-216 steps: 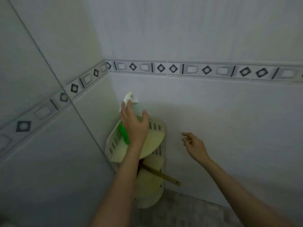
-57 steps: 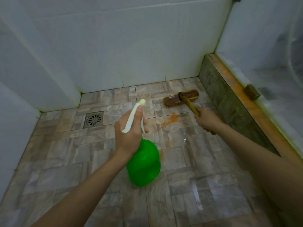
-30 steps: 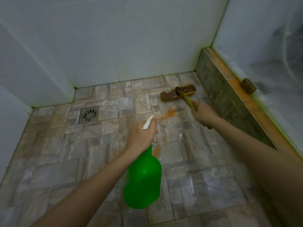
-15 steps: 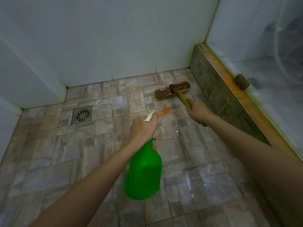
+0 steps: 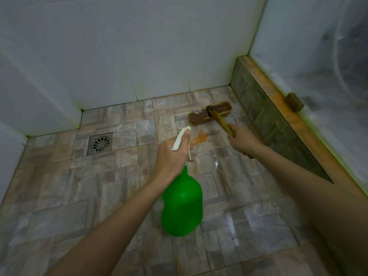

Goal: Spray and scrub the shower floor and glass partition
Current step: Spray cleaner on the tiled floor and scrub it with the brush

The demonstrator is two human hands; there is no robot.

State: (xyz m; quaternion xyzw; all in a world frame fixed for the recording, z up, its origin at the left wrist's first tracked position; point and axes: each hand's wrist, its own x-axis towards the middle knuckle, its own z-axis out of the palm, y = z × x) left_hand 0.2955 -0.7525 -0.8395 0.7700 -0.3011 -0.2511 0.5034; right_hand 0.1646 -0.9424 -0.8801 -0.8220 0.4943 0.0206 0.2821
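Head view. The shower floor is laid in mottled grey-brown tiles, with glossy wet patches toward the right. A round-grated drain sits in a square frame near the far left wall. A small orange stain lies on the tiles between the two hands.

The spray bottle has a bright green, opaque body with a narrow neck and a white trigger head. It is held off the floor at centre frame, body hanging low and nozzle pointing away, toward the stain and the far wall. The left hand is clenched round the bottle's neck and trigger head, thumb lying along the top of the white part. Whether the trigger is squeezed cannot be told.

The scrub brush has a long brown wooden head resting bristles-down on the floor near the far right corner, just beyond the stain. Its wooden handle slants back toward the person. The right hand is wrapped round this handle, fingers curled tight.

Along the right runs a raised tiled curb with an orange-tinted top. The glass partition stands on it, hazy and streaked, with a brown bracket at its base.
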